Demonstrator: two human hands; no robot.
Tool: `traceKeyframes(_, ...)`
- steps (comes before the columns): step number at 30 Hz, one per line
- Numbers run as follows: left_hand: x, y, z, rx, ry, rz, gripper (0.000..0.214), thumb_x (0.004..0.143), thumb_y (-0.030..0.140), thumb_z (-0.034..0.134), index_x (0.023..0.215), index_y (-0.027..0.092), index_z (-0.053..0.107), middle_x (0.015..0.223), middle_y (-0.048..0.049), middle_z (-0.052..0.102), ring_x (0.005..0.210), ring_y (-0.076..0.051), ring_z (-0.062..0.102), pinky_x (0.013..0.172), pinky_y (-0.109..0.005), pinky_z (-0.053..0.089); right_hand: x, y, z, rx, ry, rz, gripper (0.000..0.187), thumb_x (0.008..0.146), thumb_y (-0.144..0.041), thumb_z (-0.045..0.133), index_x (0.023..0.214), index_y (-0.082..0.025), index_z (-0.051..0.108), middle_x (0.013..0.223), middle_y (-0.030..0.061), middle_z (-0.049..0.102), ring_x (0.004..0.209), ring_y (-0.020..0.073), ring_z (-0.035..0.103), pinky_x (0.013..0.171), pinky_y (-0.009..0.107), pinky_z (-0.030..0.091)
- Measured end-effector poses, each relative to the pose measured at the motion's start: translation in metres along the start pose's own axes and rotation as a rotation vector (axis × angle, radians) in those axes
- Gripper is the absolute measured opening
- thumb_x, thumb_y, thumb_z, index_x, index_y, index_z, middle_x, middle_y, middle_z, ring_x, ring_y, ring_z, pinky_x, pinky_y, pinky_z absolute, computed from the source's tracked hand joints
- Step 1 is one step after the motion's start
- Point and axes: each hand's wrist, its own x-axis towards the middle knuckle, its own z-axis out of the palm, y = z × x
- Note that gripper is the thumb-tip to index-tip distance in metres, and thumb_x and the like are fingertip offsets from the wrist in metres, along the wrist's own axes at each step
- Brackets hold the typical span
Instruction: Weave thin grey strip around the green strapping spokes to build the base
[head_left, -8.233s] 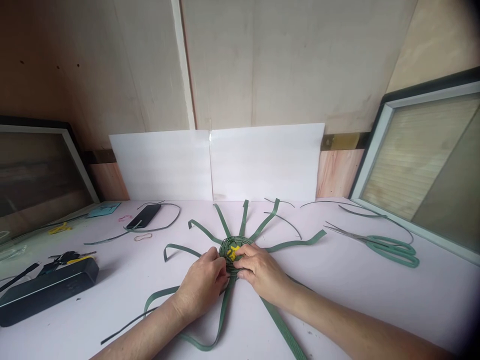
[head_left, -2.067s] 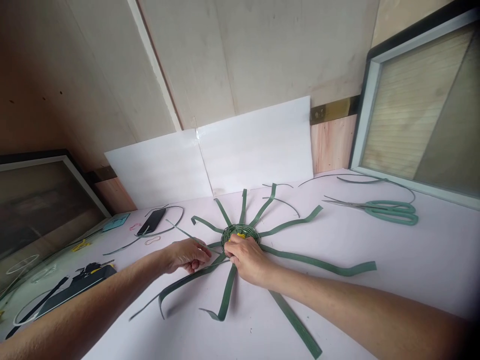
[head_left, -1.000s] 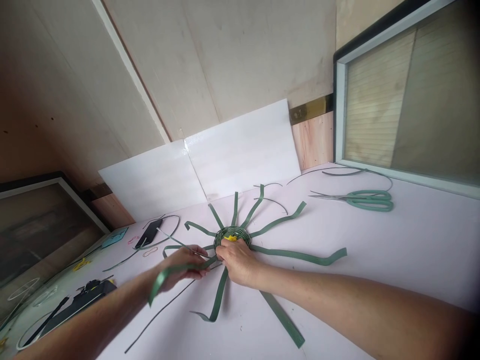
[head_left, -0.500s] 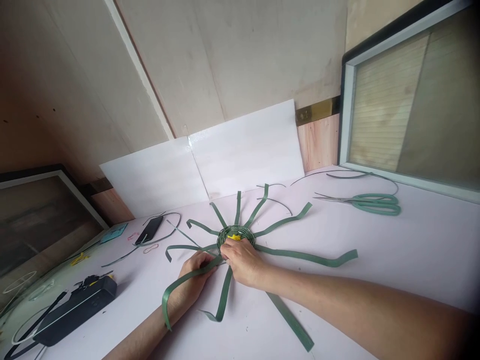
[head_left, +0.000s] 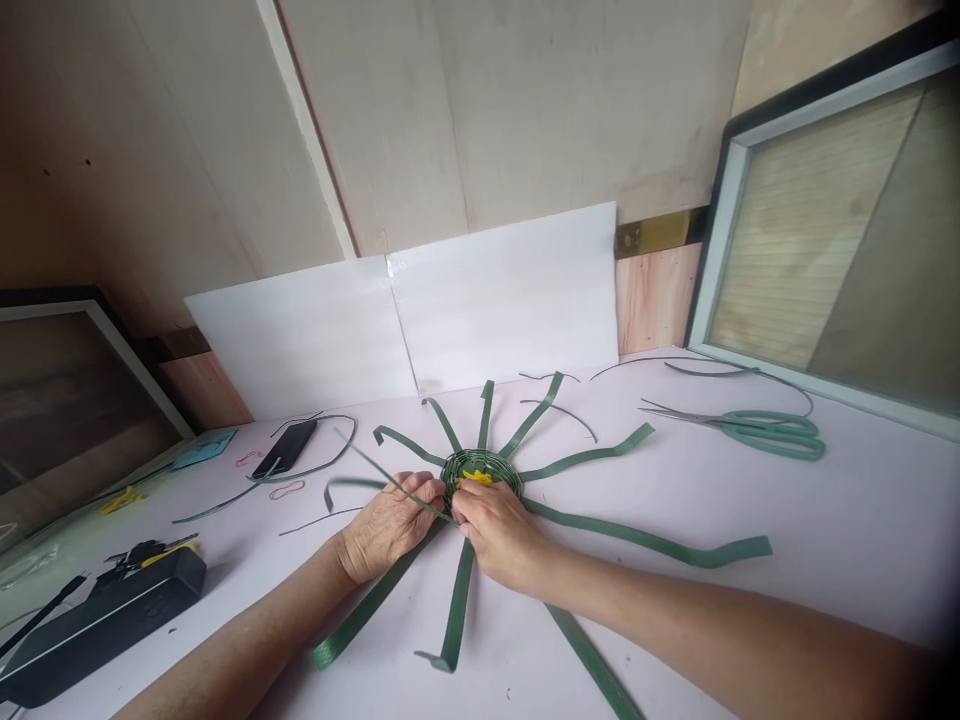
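Observation:
A round woven piece of green strips [head_left: 504, 465] lies on the table, with several flat green strips radiating from it like spokes. Yellow material [head_left: 475, 478] shows at its middle. My left hand [head_left: 397, 527] is closed at the left side of the weave, fingers pinched near a thin green strip [head_left: 382, 470] that slants up to the left across them. My right hand [head_left: 501, 532] grips the near edge of the weave, fingertips curled over it beside the left hand's. The exact points of contact are hidden under the fingers.
Green-handled scissors [head_left: 769, 432] lie at the right. On the left are a black phone [head_left: 285, 447], a rubber band [head_left: 289, 490], thin offcuts and a black box [head_left: 105, 625]. White panels [head_left: 502, 300] stand along the back wall; a framed pane [head_left: 832, 230] leans at the right.
My left hand has moved from under a flat spoke to on top, beside the weave's edge. That spoke now lies lower, beneath the hand. The view has tilted slightly.

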Motion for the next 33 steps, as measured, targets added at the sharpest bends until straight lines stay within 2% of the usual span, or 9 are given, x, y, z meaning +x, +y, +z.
traceKeyframes(2,0.002,-0.003,0.003,-0.109,-0.013,-0.028,0.028,0.1,0.013,0.025,0.099,0.014,0.053,0.104,-0.009,0.06,0.093,-0.018,0.056,0.082,-0.031,0.05,0.0,0.001,0.001,0.029,0.002,0.017,0.024,0.072,0.006,0.052,0.073,-0.017,0.046,0.082,-0.0001,0.054,0.076,0.0141,0.047,0.07,0.029,0.031)
traceKeyframes(5,0.0,-0.007,0.009,-0.182,-0.044,-0.048,0.024,0.101,0.013,0.027,0.099,0.015,0.051,0.099,-0.0065,0.06,0.088,-0.014,0.059,0.077,-0.024,0.053,0.001,0.001,0.001,0.062,-0.002,0.042,0.024,0.073,0.006,0.051,0.073,-0.017,0.044,0.081,-0.0004,0.053,0.075,0.0139,0.047,0.071,0.029,0.032)
traceKeyframes(11,-0.003,0.0,0.014,-0.179,0.015,-0.03,0.016,0.098,0.011,0.036,0.09,0.015,0.049,0.089,-0.0058,0.06,0.078,-0.015,0.058,0.063,-0.023,0.051,-0.006,-0.007,-0.004,0.004,-0.029,0.082,0.024,0.074,0.007,0.049,0.071,-0.017,0.045,0.082,0.0009,0.055,0.074,0.0144,0.046,0.072,0.029,0.034)
traceKeyframes(16,-0.001,0.011,0.01,-0.17,0.028,-0.057,0.018,0.097,0.011,0.036,0.085,0.016,0.049,0.076,-0.0029,0.057,0.066,-0.015,0.052,0.057,-0.025,0.046,-0.006,-0.012,-0.011,-0.08,-0.012,0.071,0.023,0.069,0.005,0.055,0.066,-0.016,0.046,0.074,-0.0007,0.055,0.078,0.0159,0.048,0.082,0.034,0.031)
traceKeyframes(23,-0.004,0.012,0.005,-0.2,0.056,-0.103,0.022,0.097,0.012,0.038,0.082,0.016,0.053,0.074,-0.0012,0.054,0.064,-0.012,0.049,0.055,-0.023,0.039,0.011,-0.005,-0.013,0.185,-0.056,0.237,0.025,0.067,0.004,0.058,0.057,-0.017,0.046,0.054,-0.0072,0.047,0.054,0.0088,0.041,0.058,0.025,0.027)
traceKeyframes(26,-0.006,0.011,0.005,-0.239,0.073,-0.077,0.027,0.096,0.01,0.038,0.074,0.017,0.05,0.07,0.0005,0.051,0.062,-0.011,0.047,0.053,-0.023,0.035,0.013,-0.006,-0.014,0.228,-0.03,0.259,0.024,0.064,0.004,0.059,0.061,-0.018,0.049,0.051,-0.0088,0.044,0.052,0.0084,0.039,0.056,0.024,0.026)
traceKeyframes(30,-0.008,0.011,0.004,-0.228,0.083,-0.069,0.027,0.095,0.009,0.04,0.071,0.017,0.048,0.067,0.0018,0.048,0.058,-0.01,0.042,0.05,-0.024,0.03,0.012,-0.008,-0.013,0.229,-0.026,0.259,0.025,0.063,0.004,0.059,0.055,-0.017,0.048,0.048,-0.0083,0.043,0.049,0.0078,0.036,0.055,0.024,0.024)
traceKeyframes(33,-0.009,0.01,0.004,-0.171,0.077,-0.027,0.026,0.093,0.005,0.039,0.072,0.017,0.048,0.067,0.0017,0.047,0.057,-0.01,0.04,0.05,-0.025,0.029,0.01,-0.007,-0.008,0.195,0.049,0.239,0.024,0.064,0.004,0.057,0.056,-0.017,0.048,0.048,-0.0078,0.043,0.049,0.0078,0.035,0.055,0.024,0.024)
